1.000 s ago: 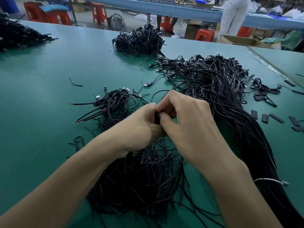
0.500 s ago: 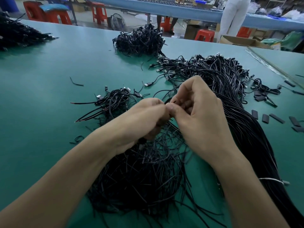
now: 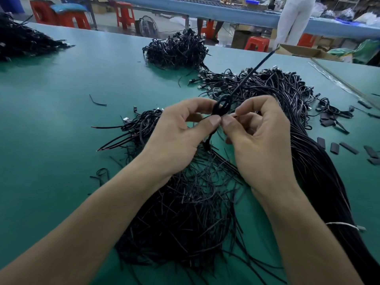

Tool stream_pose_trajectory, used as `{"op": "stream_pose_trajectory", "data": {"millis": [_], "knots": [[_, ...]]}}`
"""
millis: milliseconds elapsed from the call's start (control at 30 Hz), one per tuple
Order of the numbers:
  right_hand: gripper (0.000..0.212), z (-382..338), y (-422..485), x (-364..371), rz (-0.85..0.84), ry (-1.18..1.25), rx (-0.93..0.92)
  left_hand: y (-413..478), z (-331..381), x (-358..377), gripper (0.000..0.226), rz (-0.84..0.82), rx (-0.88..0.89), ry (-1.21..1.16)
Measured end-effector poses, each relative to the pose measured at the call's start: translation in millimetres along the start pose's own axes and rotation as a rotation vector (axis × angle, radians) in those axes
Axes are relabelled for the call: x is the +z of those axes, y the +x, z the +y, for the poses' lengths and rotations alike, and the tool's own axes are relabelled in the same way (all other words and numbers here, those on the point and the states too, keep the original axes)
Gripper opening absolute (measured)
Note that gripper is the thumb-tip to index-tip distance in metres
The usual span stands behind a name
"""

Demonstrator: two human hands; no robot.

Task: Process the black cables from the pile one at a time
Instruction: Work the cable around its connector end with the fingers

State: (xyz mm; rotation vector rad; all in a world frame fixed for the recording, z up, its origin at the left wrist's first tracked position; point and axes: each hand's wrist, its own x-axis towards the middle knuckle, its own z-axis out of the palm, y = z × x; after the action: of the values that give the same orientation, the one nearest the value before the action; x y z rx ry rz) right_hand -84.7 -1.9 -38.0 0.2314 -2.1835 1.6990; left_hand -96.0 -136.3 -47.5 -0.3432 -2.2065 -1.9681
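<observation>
My left hand (image 3: 176, 138) and my right hand (image 3: 261, 138) meet above the green table (image 3: 61, 112), thumbs nearly touching. Between them they pinch one black cable (image 3: 221, 108) coiled into a small loop; its free end sticks up and away to the right. A large pile of long black cables (image 3: 287, 103) with metal plugs lies behind and right of my hands. Under my wrists lies a heap of short black strands (image 3: 185, 219). A small bunch of coiled cables (image 3: 141, 124) sits left of my left hand.
Another black bundle (image 3: 176, 50) lies at the far middle and one (image 3: 22, 42) at the far left. Short black sleeve pieces (image 3: 347, 148) are scattered at the right. Red stools (image 3: 257, 43), a cardboard box (image 3: 304, 51) and a person in white (image 3: 294, 19) stand beyond the table.
Both hands rose and drew slightly apart. The cable now shows as a small loop between the fingertips, with its free end swung up toward the far right.
</observation>
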Motion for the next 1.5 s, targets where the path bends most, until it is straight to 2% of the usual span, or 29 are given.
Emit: {"op": "stream_pose_trajectory", "data": {"millis": [67,133,233,333,433,533,567,633,700,867,967,1100,1200,1300,1433,1500], "knots": [[0.022,0,2,-1,-0.037,0.205,0.129,0,-2,-3,0.025,0.061,0.134,0.187],[0.021,-1,3,-1,-0.064,0.409,0.255,0,-1,-6,0.029,0.071,0.247,0.276],[0.02,-1,7,-3,-0.105,0.666,0.455,-2,0,-6,0.027,0.008,0.312,0.302],[0.02,0,11,-5,-0.124,0.816,0.595,-3,0,-4,0.026,-0.056,0.316,0.274],[0.019,2,9,-5,-0.152,0.798,0.562,-4,2,-4,0.026,-0.041,0.289,0.2],[0.022,4,5,-2,-0.156,0.683,0.413,-3,1,-5,0.006,-0.01,0.304,0.155],[0.023,4,5,-1,-0.135,0.628,0.367,-2,0,-5,0.009,-0.002,0.296,0.151],[0.022,5,5,-1,-0.097,0.561,0.305,0,-3,-7,0.035,0.0,0.275,0.121],[0.023,5,6,-2,-0.091,0.544,0.269,2,-5,-11,0.043,0.036,0.26,0.123],[0.022,5,5,-3,-0.147,0.594,0.254,5,-6,-20,0.021,0.08,0.242,0.134],[0.021,8,5,-2,-0.152,0.599,0.251,3,-6,-19,0.011,0.043,0.183,0.116],[0.021,11,5,2,-0.126,0.444,0.172,4,-8,-16,0.015,-0.035,0.092,0.09],[0.023,13,3,6,-0.128,0.307,0.131,5,-7,-13,0.023,-0.005,0.038,-0.031],[0.025,14,0,10,-0.155,0.295,0.164,6,-6,-13,0.005,0.039,0.041,-0.07],[0.027,16,1,8,-0.169,0.319,0.227,5,-9,-19,0.042,-0.032,0.095,-0.097],[0.029,18,3,4,-0.143,0.369,0.272,3,-7,-15,0.048,-0.072,0.144,-0.008]]}}
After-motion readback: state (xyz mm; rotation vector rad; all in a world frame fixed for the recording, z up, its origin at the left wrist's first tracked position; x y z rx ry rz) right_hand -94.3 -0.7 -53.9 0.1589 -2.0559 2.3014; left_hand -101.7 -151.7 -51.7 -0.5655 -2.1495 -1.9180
